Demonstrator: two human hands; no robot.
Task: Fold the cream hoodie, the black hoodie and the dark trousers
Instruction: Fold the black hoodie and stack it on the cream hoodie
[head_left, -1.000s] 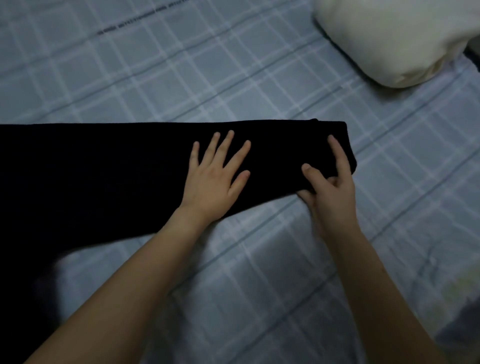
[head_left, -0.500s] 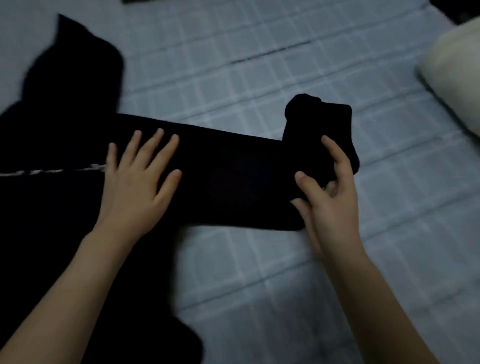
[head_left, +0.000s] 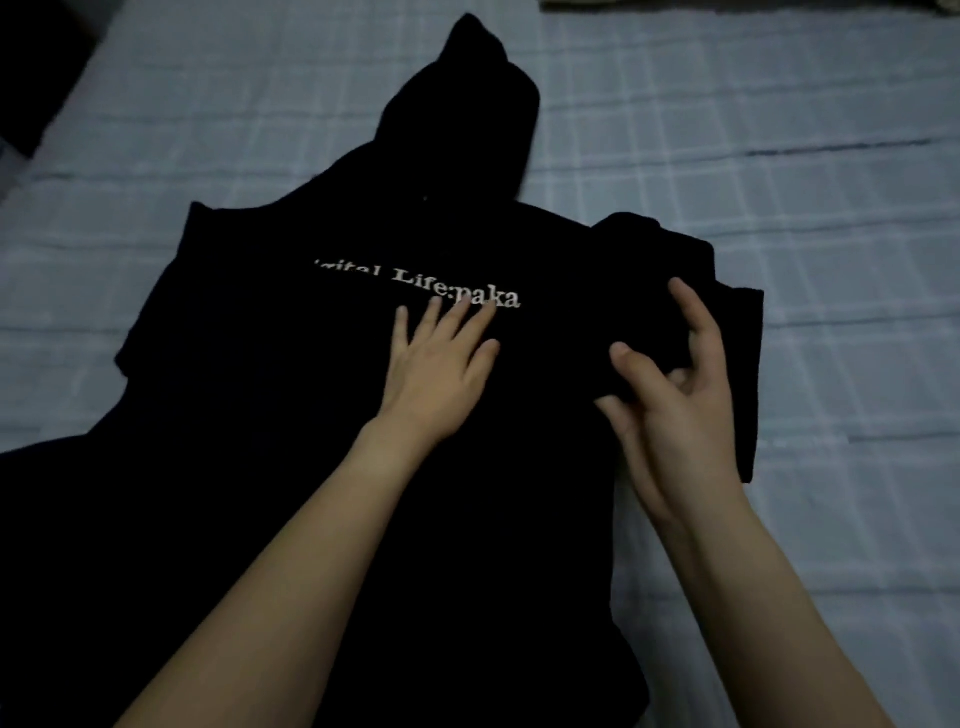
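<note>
The black hoodie (head_left: 291, 395) lies flat on the bed, hood pointing away from me, with white lettering across the chest. My left hand (head_left: 441, 358) rests palm down on the chest, fingers spread, just below the lettering. My right hand (head_left: 675, 384) grips the hoodie's right sleeve (head_left: 727, 322), which is folded in over the right side of the body. The cream hoodie and the dark trousers are out of view.
A pale blue checked bedsheet (head_left: 831, 208) covers the bed around the hoodie. The bed's edge and a dark floor area (head_left: 31, 62) show at the top left. A strip of pale fabric (head_left: 727, 5) lies along the top edge.
My right hand has carried the sleeve leftward, folding it in over the hoodie's body. My left hand slid from the sleeve onto the chest. The view shifted left, so the cream bundle left the frame.
</note>
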